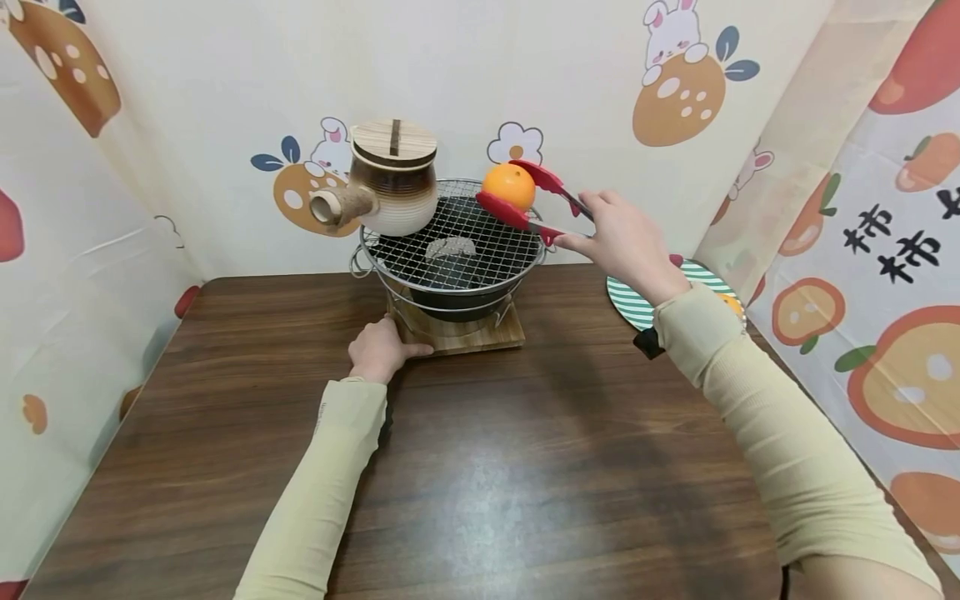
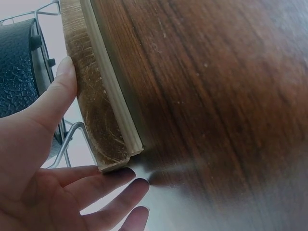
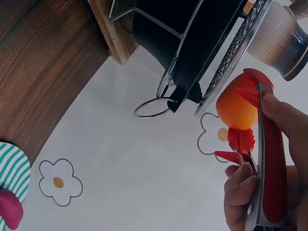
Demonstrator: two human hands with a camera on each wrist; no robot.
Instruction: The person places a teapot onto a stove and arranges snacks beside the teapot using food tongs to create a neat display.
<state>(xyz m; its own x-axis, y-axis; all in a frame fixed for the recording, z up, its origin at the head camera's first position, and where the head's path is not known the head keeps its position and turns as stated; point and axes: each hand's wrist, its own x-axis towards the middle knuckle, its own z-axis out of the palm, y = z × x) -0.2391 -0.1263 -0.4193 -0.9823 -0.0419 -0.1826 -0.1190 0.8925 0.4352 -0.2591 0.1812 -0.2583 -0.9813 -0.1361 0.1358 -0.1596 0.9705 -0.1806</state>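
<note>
My right hand (image 1: pixel 626 242) holds red-tipped tongs (image 1: pixel 551 232), their tips on either side of an orange (image 1: pixel 509 186). The orange is over the right part of the round wire mesh (image 1: pixel 480 225) of a tabletop grill (image 1: pixel 457 304); whether it touches the mesh I cannot tell. On the mesh's left side stands a brown-and-white side-handled teapot (image 1: pixel 397 192) with a wooden lid. My left hand (image 1: pixel 378 348) holds the front left corner of the wooden board (image 1: pixel 480 335) under the grill. In the left wrist view its thumb (image 2: pixel 66 82) presses the board's front edge; its fingers lie around the corner.
At the right, partly behind my right forearm, lies a green-and-white striped round mat (image 1: pixel 630 302) with an orange thing and, in the right wrist view, a dark pink thing (image 3: pixel 9 209). A patterned cloth (image 1: pixel 465 75) hangs behind the brown table (image 1: pixel 480 467).
</note>
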